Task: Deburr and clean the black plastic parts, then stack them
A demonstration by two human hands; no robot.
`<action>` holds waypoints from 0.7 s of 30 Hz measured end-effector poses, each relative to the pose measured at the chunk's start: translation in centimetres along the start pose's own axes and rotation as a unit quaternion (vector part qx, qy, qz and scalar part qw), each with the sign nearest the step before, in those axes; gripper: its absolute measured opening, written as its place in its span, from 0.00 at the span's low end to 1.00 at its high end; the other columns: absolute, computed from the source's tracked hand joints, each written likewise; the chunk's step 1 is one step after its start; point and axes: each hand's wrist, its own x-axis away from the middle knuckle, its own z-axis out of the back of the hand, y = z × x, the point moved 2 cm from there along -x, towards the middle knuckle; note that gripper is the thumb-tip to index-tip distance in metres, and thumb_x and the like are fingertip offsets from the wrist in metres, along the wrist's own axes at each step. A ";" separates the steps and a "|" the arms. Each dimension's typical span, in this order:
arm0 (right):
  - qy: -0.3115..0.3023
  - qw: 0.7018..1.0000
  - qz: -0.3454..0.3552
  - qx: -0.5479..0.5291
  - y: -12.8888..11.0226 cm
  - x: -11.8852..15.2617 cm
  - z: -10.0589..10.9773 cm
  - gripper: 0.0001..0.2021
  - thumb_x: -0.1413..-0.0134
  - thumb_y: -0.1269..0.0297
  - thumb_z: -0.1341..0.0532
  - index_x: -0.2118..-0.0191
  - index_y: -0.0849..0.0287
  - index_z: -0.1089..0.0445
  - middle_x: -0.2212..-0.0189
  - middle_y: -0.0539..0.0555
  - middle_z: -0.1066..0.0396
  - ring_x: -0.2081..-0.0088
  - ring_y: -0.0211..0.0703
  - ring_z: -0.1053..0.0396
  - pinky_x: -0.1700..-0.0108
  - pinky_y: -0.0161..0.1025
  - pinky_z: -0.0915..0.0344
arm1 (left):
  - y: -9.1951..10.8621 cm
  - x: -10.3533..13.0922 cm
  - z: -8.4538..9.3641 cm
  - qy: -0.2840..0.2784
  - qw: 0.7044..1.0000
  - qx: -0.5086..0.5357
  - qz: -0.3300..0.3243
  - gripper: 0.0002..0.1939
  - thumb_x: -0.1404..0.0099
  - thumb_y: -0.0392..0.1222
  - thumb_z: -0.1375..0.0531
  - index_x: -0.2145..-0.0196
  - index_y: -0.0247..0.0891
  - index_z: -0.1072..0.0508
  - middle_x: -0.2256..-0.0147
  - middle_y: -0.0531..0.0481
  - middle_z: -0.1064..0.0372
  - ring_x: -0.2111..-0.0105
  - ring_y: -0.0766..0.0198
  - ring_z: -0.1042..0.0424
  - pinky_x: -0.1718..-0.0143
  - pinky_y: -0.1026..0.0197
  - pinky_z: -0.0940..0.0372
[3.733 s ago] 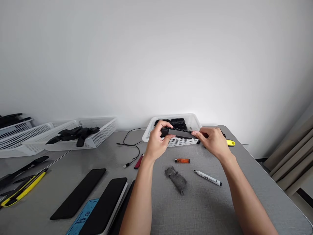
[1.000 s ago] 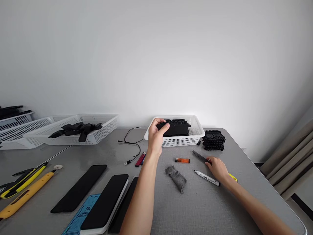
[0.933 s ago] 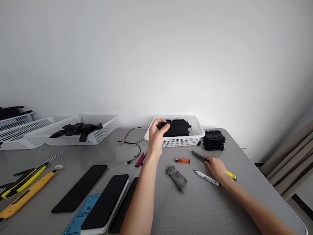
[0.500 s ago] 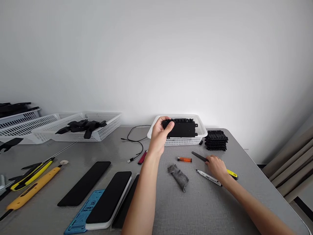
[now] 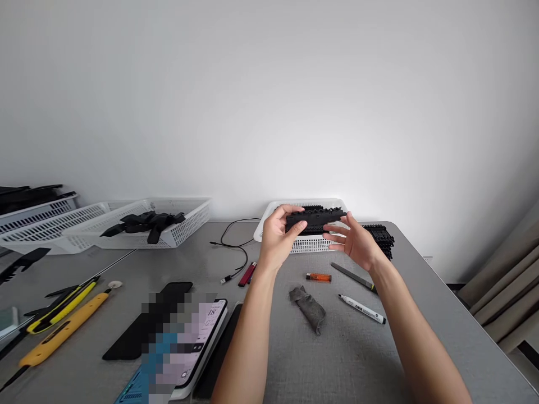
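Observation:
My left hand grips the left end of a black plastic part, thumb in front and fingers over the top. The part is long and flat, with a row of small clips or teeth along its upper edge, and is held in the air before a white basket. My right hand is at the part's right end, its thumb side close to or touching it. The other fingers of that hand are stretched and spread below. Under the right forearm lies a flat file, its handle mostly hidden.
Similar black parts stand stacked right of the basket. On the table lie an orange lighter, a marker, a grey cloth, a USB cable, a lit phone and a yellow-orange tool. More baskets sit left.
My right hand has left the file on the table and come up to the part's right end. The part has tilted in my left hand to show a narrower side. The phone screen has lit up.

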 end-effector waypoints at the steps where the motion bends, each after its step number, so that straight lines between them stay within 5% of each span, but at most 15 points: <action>1: -0.007 0.999 -0.001 -0.038 0.0 -0.2 -0.3 0.15 0.33 0.51 0.45 0.52 0.58 0.36 0.54 0.64 0.25 0.57 0.50 0.22 0.62 0.43 0.23 | 0.1 0.1 -0.1 -0.007 0.999 -0.031 -0.020 0.13 0.43 0.41 0.33 0.59 0.39 0.25 0.60 0.47 0.24 0.59 0.59 0.25 0.55 0.60 0.33; 5: -0.035 0.993 0.035 -0.106 0.2 -0.7 -1.0 0.13 0.38 0.54 0.38 0.54 0.56 0.33 0.61 0.57 0.24 0.59 0.46 0.22 0.56 0.41 0.24 | 0.7 0.4 -0.8 -0.079 0.983 -0.147 -0.074 0.07 0.39 0.37 0.36 0.62 0.41 0.24 0.57 0.46 0.22 0.54 0.56 0.25 0.48 0.53 0.34; 13: 0.019 0.992 0.108 -0.062 0.6 -1.8 0.7 0.19 0.53 0.61 0.31 0.53 0.51 0.30 0.65 0.49 0.25 0.68 0.40 0.27 0.65 0.39 0.26 | 0.8 0.7 -1.8 -0.221 0.928 -0.285 -0.095 0.18 0.44 0.35 0.32 0.56 0.49 0.22 0.44 0.49 0.28 0.39 0.52 0.34 0.33 0.40 0.58; 17: 0.054 0.986 0.145 -0.058 0.4 -1.9 1.3 0.19 0.56 0.62 0.31 0.55 0.52 0.31 0.70 0.47 0.27 0.71 0.38 0.29 0.66 0.39 0.26 | 1.4 0.8 -1.6 -0.188 0.931 -0.288 -0.125 0.21 0.45 0.35 0.31 0.53 0.49 0.23 0.39 0.47 0.34 0.35 0.51 0.42 0.32 0.40 0.58; 21: 0.054 0.980 0.180 -0.067 0.0 -1.6 1.4 0.23 0.58 0.64 0.29 0.53 0.52 0.32 0.73 0.43 0.31 0.71 0.36 0.30 0.58 0.42 0.25 | 1.4 0.9 -0.9 -0.120 0.961 -0.240 -0.065 0.41 0.47 0.41 0.28 0.37 0.52 0.37 0.31 0.47 0.50 0.31 0.48 0.52 0.32 0.43 0.54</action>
